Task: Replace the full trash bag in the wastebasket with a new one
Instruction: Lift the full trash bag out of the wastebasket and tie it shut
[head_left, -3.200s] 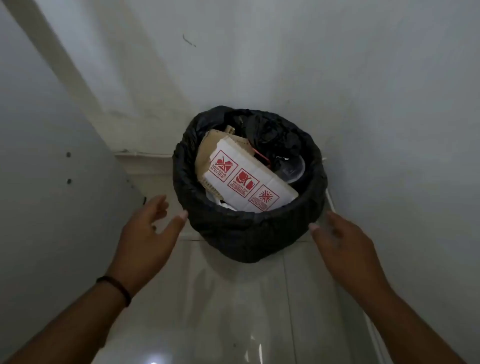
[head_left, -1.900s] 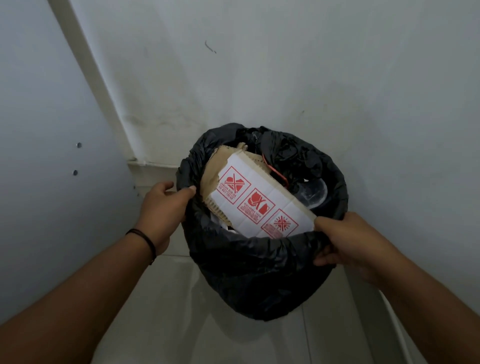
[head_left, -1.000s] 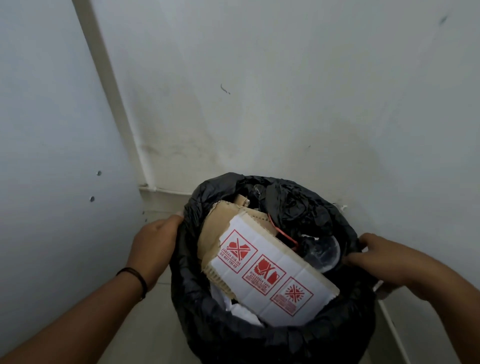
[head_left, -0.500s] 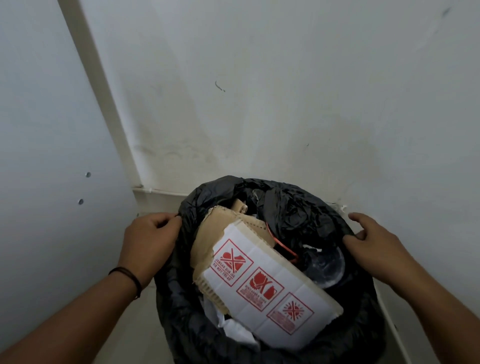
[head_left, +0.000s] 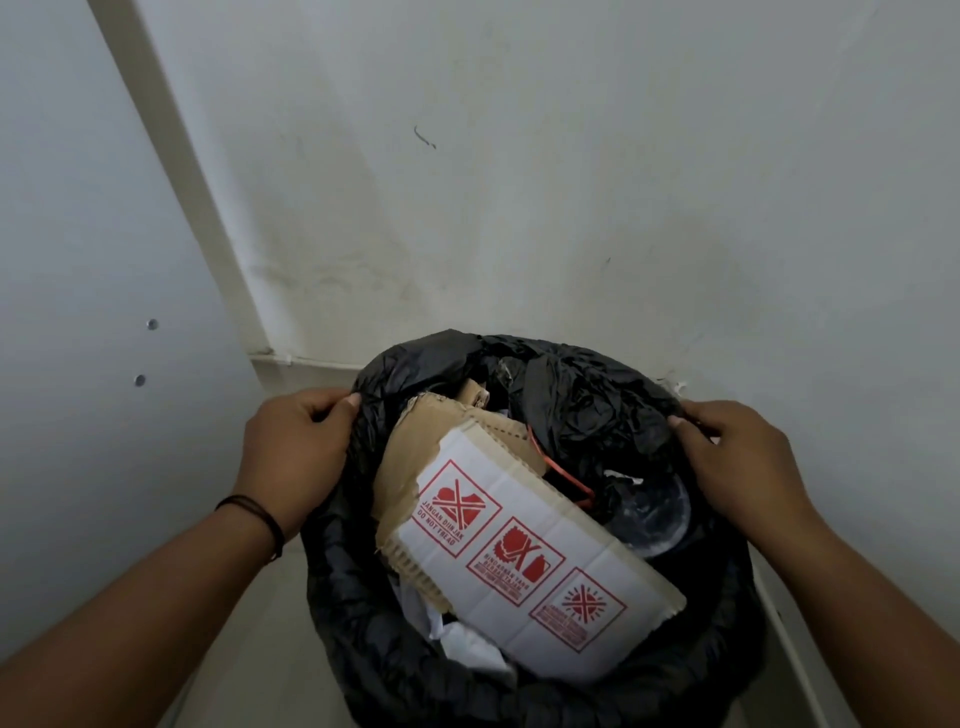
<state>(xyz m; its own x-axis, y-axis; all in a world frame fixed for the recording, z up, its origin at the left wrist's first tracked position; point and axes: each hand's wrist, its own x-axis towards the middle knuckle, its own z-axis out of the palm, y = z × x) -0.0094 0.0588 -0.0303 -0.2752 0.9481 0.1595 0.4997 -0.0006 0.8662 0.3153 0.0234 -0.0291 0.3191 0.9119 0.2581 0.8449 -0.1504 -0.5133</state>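
Observation:
A full black trash bag (head_left: 363, 639) lines a wastebasket in a room corner; its plastic is folded over the rim and hides the basket itself. Inside lie a white cardboard piece with red warning symbols (head_left: 524, 561), a clear plastic lid (head_left: 652, 514) and crumpled black plastic (head_left: 582, 410). My left hand (head_left: 296, 447) grips the bag's edge at the left rim, fingers curled over it. My right hand (head_left: 737, 457) pinches the bag's edge at the right rim.
White walls (head_left: 519, 182) close in behind and on the right. A pale panel with two screw heads (head_left: 145, 351) stands on the left. A strip of light floor tile (head_left: 260, 649) shows beside the bag at lower left.
Both hands went from reaching toward the basket to taking hold of the bag's rim at left and right. The view has drawn closer over the basket.

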